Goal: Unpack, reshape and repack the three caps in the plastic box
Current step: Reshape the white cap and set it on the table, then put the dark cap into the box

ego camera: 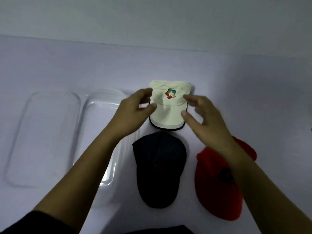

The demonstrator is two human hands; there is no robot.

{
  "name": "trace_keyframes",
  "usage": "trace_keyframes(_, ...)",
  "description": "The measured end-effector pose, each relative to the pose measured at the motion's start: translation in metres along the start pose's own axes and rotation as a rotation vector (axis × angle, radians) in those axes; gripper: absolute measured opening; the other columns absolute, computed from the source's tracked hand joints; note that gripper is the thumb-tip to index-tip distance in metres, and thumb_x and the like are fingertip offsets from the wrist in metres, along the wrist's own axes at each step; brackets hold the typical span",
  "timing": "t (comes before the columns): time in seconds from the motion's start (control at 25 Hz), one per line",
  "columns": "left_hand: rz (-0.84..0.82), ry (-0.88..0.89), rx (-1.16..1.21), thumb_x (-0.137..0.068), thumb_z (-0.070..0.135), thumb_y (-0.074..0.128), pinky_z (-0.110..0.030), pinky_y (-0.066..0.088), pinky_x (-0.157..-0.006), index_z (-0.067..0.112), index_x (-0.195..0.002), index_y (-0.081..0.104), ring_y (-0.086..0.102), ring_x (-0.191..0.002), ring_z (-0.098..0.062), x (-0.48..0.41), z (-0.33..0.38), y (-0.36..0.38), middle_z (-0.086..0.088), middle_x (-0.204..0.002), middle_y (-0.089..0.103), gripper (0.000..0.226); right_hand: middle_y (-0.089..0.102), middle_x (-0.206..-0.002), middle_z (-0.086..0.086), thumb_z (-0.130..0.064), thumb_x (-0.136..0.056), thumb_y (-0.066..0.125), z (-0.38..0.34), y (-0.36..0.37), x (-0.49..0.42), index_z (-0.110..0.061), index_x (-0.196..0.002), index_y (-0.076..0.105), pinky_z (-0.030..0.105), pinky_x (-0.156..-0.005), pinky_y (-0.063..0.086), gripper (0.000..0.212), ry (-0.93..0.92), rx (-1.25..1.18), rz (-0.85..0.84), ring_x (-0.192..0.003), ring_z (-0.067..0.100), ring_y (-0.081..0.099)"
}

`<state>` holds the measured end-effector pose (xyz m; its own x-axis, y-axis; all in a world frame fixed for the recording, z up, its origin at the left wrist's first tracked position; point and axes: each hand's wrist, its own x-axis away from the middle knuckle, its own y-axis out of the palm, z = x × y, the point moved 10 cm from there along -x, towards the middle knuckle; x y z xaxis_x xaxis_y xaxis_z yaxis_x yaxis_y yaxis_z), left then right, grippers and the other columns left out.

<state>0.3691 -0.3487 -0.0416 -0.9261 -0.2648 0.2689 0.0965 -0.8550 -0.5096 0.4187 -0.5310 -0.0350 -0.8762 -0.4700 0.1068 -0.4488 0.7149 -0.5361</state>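
A cream cap [168, 108] with a coloured logo and a dark-edged brim lies on the white table, brim toward me. My left hand [135, 112] hovers at its left side, fingers loosely curled, thumb by the brim's edge. My right hand [202, 119] hovers at its right side, fingers spread; neither hand plainly grips the cap. Nearer to me lie a dark navy cap [158, 168] and a red cap [217, 188], partly hidden under my right forearm. The clear plastic box [101, 105] stands to the left with nothing in it, partly behind my left forearm.
The box's clear lid [45, 137] lies flat at the far left of the table [253, 98]. A pale wall rises behind the table's far edge. Dark clothing shows at the bottom edge.
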Motion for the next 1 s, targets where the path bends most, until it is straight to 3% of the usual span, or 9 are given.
trace_keyframes(0.08,-0.082,-0.157,0.048,-0.088,0.027,0.063,-0.02,0.038,-0.104,0.019,-0.145,0.031,0.042,-0.131,-0.01,0.044,-0.029,0.019,0.001,-0.148,0.041,0.066,0.041,-0.138,-0.007,-0.029,-0.086,0.065,0.026,0.038,0.049,-0.028,-0.135,0.039,0.022,-0.104,0.033,0.056,0.251,-0.168,-0.187,-0.125,0.002,0.039)
trace_keyframes(0.16,-0.164,-0.268,-0.009,-0.088,0.035,0.061,-0.033,0.029,-0.115,0.016,-0.15,0.015,0.03,-0.141,-0.017,0.078,-0.053,0.04,-0.003,-0.157,0.023,0.08,0.027,-0.149,-0.005,-0.036,-0.084,0.065,0.048,0.067,0.084,-0.025,-0.145,0.024,0.024,-0.106,0.029,0.075,0.401,-0.173,-0.304,-0.127,0.0,0.025)
trace_keyframes(0.24,-0.174,-0.322,-0.036,-0.091,0.042,0.053,-0.033,0.023,-0.116,0.012,-0.151,0.007,0.021,-0.145,-0.02,0.096,-0.069,0.055,-0.006,-0.159,0.014,0.081,0.022,-0.153,-0.003,-0.038,-0.087,0.06,0.063,0.077,0.094,-0.021,-0.148,0.017,0.024,-0.107,0.027,0.077,0.469,-0.211,-0.249,-0.129,0.001,0.023)
trace_keyframes(0.36,-0.087,-0.402,0.048,-0.097,0.045,0.035,-0.037,0.02,-0.119,0.009,-0.15,0.012,0.019,-0.145,-0.022,0.099,-0.097,0.062,-0.009,-0.159,0.014,0.068,0.035,-0.149,0.005,-0.037,-0.096,0.044,0.079,0.083,0.091,-0.015,-0.145,0.028,0.031,-0.111,0.031,0.056,0.537,-0.25,-0.141,-0.135,0.016,0.035)
trace_keyframes(0.44,-0.03,-0.398,0.104,-0.099,0.043,0.028,-0.038,0.036,-0.109,0.007,-0.137,0.037,0.043,-0.129,-0.023,0.096,-0.106,0.064,-0.011,-0.145,0.039,0.053,0.052,-0.133,0.007,-0.036,-0.098,0.039,0.085,0.087,0.09,-0.011,-0.133,0.044,0.034,-0.104,0.04,0.043,0.557,-0.234,-0.102,-0.124,0.022,0.049)
trace_keyframes(0.48,0.009,-0.383,0.125,-0.1,0.039,0.027,-0.032,0.043,-0.096,0.007,-0.122,0.047,0.052,-0.111,-0.02,0.096,-0.107,0.063,-0.009,-0.127,0.051,0.043,0.058,-0.12,0.005,-0.035,-0.098,0.039,0.086,0.087,0.09,-0.01,-0.122,0.049,0.034,-0.097,0.044,0.036,0.556,-0.242,-0.074,-0.116,0.023,0.054)
trace_keyframes(0.6,0.133,-0.341,0.217,-0.102,0.03,0.025,-0.019,0.039,-0.064,0.011,-0.089,0.042,0.046,-0.078,-0.014,0.099,-0.101,0.059,0.0,-0.082,0.047,0.028,0.056,-0.09,-0.005,-0.034,-0.099,0.039,0.089,0.087,0.093,-0.014,-0.103,0.049,0.035,-0.086,0.047,0.022,0.579,-0.307,0.041,-0.097,0.021,0.057)
trace_keyframes(0.8,0.217,-0.329,0.325,-0.103,0.032,0.02,-0.025,0.041,-0.069,0.012,-0.093,0.038,0.046,-0.071,-0.01,0.107,-0.09,0.064,0.003,-0.077,0.046,0.029,0.055,-0.085,-0.006,-0.035,-0.1,0.033,0.082,0.087,0.099,-0.021,-0.099,0.047,0.042,-0.09,0.048,0.02,0.601,-0.366,0.13,-0.092,0.021,0.055)
trace_keyframes(1.0,0.258,-0.159,0.341,-0.103,0.032,0.019,-0.024,0.042,-0.067,0.014,-0.097,0.038,0.047,-0.071,-0.006,0.114,-0.038,0.033,0.005,-0.078,0.046,0.027,0.055,-0.095,-0.002,-0.035,-0.1,0.033,0.036,0.054,0.099,-0.02,-0.099,0.049,0.034,-0.085,0.047,0.022,0.476,-0.499,0.188,-0.09,0.013,0.053)
